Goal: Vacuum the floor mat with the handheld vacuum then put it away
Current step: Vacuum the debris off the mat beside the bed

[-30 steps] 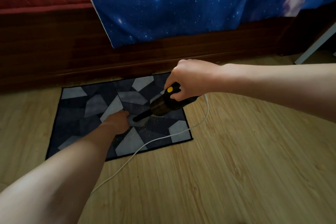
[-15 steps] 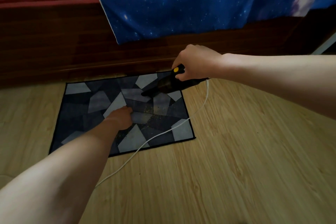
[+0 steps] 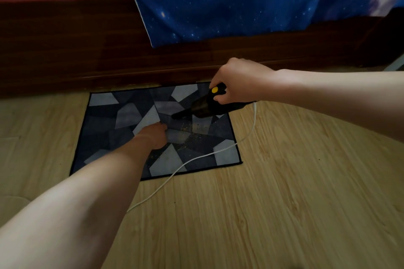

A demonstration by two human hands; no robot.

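blue starry bedsheet | dark wooden bed frame | wood-look floor

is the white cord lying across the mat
Yes, the white cord runs from the vacuum in the right hand across the near right corner of the mat onto the floor.

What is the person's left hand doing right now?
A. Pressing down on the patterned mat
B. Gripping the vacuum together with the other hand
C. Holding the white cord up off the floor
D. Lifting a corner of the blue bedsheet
A: the left hand rests flat on the floor mat, near the crumbs, while the right hand alone holds the handheld vacuum.
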